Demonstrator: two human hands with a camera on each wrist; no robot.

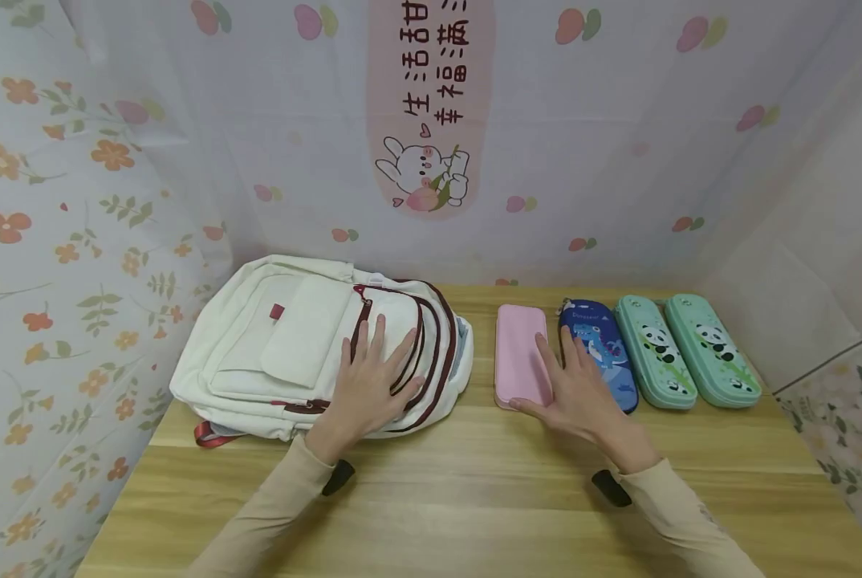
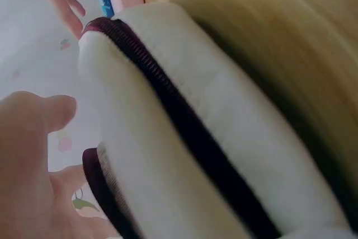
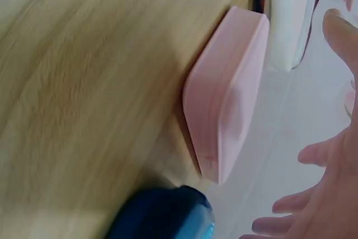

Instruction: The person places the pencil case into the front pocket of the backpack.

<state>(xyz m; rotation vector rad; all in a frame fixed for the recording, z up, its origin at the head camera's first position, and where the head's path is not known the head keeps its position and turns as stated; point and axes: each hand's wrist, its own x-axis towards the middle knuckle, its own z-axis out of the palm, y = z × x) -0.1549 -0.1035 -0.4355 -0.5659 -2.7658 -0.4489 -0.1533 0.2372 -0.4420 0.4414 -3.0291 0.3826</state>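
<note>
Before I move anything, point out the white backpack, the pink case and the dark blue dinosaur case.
White backpack (image 1: 306,339), head view: on its front flap.
Pink case (image 1: 519,353), head view: middle of its top face.
Dark blue dinosaur case (image 1: 607,348), head view: on its printed top face.

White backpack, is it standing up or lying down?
Lying down: in the head view, the white backpack rests on the wooden table with its front flap facing up.
</note>
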